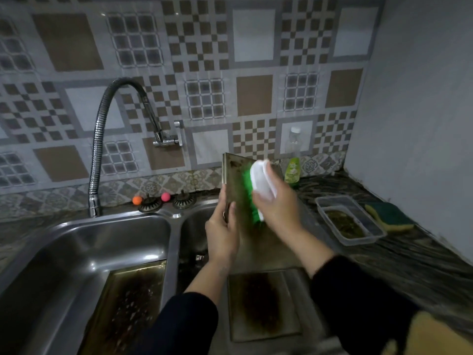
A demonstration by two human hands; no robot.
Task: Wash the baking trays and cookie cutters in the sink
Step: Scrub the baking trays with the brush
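Patterned tiles back a double steel sink [84, 242], where a person's left hand [222, 230] grips an upright baking tray [236, 185] over the right basin while the right hand [277, 202] clasps a green-bristled scrubbing brush [256, 190] against it.

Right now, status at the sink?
Left hand grips upright tray; right hand scrubs it with green brush. Two dirty trays wait below. Nothing in the way.
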